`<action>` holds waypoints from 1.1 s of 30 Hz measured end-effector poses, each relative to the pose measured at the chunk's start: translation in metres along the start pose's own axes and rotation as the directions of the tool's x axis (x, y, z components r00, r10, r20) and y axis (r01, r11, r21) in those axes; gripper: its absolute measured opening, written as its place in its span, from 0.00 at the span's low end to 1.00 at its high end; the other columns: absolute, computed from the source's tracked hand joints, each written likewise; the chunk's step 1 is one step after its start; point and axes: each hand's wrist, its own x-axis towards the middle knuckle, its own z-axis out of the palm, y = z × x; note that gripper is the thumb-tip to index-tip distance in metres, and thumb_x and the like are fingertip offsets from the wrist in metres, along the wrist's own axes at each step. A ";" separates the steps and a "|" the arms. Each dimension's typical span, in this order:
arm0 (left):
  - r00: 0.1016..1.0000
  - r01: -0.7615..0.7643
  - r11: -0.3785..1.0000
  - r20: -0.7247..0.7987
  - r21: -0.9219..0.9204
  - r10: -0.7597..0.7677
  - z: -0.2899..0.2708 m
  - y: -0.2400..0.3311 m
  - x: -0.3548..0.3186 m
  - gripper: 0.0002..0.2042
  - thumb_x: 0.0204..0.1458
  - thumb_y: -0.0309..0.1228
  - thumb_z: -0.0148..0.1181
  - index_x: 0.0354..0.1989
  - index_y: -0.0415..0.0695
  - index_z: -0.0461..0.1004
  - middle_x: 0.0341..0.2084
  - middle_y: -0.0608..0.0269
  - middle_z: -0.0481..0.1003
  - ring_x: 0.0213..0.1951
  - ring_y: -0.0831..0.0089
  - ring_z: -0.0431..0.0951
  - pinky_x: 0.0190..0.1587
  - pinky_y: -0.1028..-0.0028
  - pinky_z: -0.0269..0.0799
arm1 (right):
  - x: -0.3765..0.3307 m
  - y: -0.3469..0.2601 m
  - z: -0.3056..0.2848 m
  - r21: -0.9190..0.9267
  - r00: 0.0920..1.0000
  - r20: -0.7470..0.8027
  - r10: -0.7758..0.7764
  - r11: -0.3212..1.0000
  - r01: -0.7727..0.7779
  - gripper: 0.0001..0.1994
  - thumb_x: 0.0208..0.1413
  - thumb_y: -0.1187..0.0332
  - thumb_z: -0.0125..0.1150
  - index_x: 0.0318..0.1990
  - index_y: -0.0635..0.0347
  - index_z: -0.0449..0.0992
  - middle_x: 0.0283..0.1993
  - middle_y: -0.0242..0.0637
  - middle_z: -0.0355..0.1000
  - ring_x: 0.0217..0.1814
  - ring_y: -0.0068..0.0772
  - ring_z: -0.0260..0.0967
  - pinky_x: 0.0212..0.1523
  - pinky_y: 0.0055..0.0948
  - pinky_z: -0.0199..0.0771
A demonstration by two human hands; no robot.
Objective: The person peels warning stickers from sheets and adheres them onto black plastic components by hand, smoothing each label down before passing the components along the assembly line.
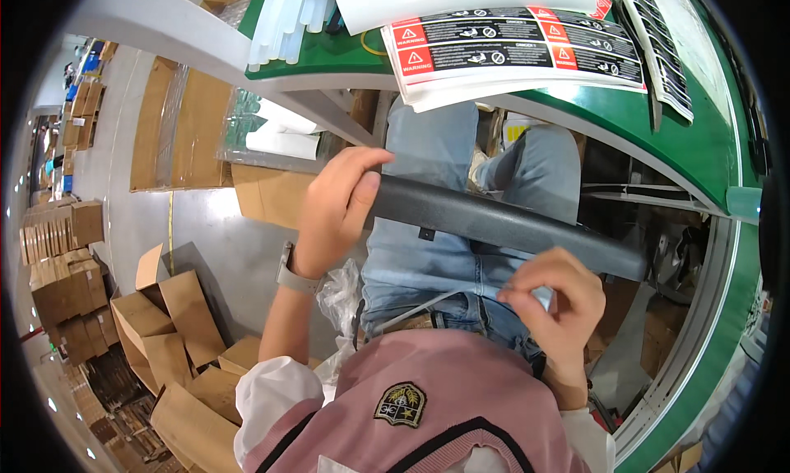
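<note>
Our pink vest (469,378) is closest, and beyond it our left hand (333,206) grips the left end of a dark bar (494,218) lying across our jeans (420,275), while we cannot tell whether our curled right hand (564,300) holds anything.

On the counter (691,154), the label sheets (522,52) carry red blocks with white triangle signs, also black panels with crossed-circle signs and small white lettering. The shield badge (400,405) on the pink vest (473,370) shows a star.
</note>
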 end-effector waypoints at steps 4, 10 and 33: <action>0.984 -0.128 0.908 0.065 -0.398 0.167 -0.010 -0.014 0.000 0.17 0.62 0.37 0.44 0.33 0.37 0.76 0.42 0.51 0.78 0.46 0.59 0.76 0.52 0.65 0.68 | 0.016 0.000 0.013 0.378 0.896 -0.117 0.429 0.853 -0.359 0.03 0.52 0.81 0.63 0.33 0.68 0.75 0.31 0.35 0.74 0.27 0.19 0.73 0.26 0.17 0.71; 0.976 -0.126 0.881 0.102 -0.456 0.192 -0.012 -0.013 0.001 0.14 0.57 0.36 0.54 0.26 0.38 0.75 0.41 0.52 0.78 0.46 0.61 0.76 0.50 0.67 0.69 | 0.025 0.004 0.015 0.289 0.865 -0.142 0.482 0.856 -0.430 0.02 0.55 0.80 0.61 0.32 0.67 0.74 0.27 0.31 0.73 0.24 0.17 0.71 0.25 0.16 0.70; 0.999 0.018 0.979 0.052 -0.205 -0.008 -0.004 -0.007 -0.006 0.11 0.39 0.18 0.60 0.15 0.39 0.63 0.37 0.55 0.74 0.26 0.78 0.69 0.27 0.80 0.64 | 0.029 0.016 0.035 -0.138 0.889 -0.178 0.422 0.884 -0.447 0.04 0.52 0.82 0.64 0.29 0.66 0.73 0.23 0.28 0.72 0.20 0.10 0.65 0.16 0.11 0.61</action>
